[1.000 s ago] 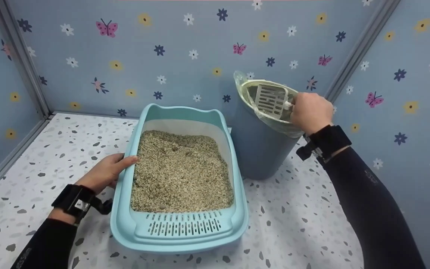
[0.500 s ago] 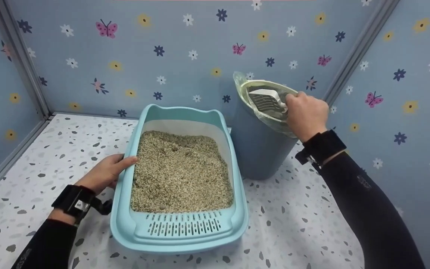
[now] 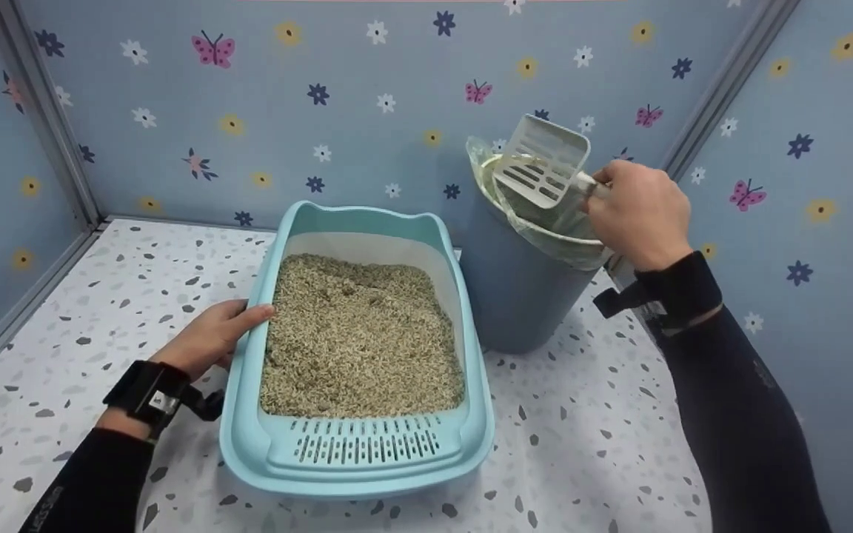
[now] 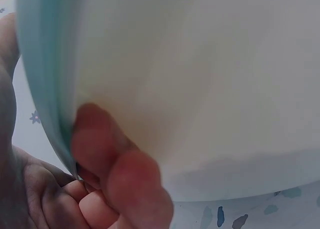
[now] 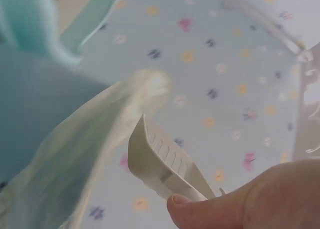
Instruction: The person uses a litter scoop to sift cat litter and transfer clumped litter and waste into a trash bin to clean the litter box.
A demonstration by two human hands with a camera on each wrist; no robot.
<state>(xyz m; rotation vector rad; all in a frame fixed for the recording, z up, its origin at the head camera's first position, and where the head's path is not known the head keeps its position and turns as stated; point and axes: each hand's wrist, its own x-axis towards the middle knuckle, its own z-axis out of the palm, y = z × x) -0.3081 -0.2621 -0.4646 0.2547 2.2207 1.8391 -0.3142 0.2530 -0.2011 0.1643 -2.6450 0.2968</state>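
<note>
A light blue litter box (image 3: 477, 385) full of tan granular litter (image 3: 360, 340) stands on the speckled surface. My left hand (image 3: 212, 337) grips its left rim, thumb over the top; the left wrist view shows the fingers (image 4: 135, 184) curled underneath, against the pale outer wall. My right hand (image 3: 641, 211) holds a slotted litter scoop (image 3: 545, 159) by its handle. The scoop is tilted above the opening of a grey bin (image 3: 526, 296), and no clump shows in it. In the right wrist view the thumb presses along the handle of the scoop (image 5: 165, 159).
A thin translucent bag (image 3: 545, 240) lines the bin and folds over its rim. The bin stands close against the right side of the litter box. Flower-patterned panels (image 3: 367, 133) rise behind and on both sides.
The scoop dipped into the bin mouth and flipped over, then rose with my right hand to above the rim, slots facing up again. My left hand has stayed on the litter box.
</note>
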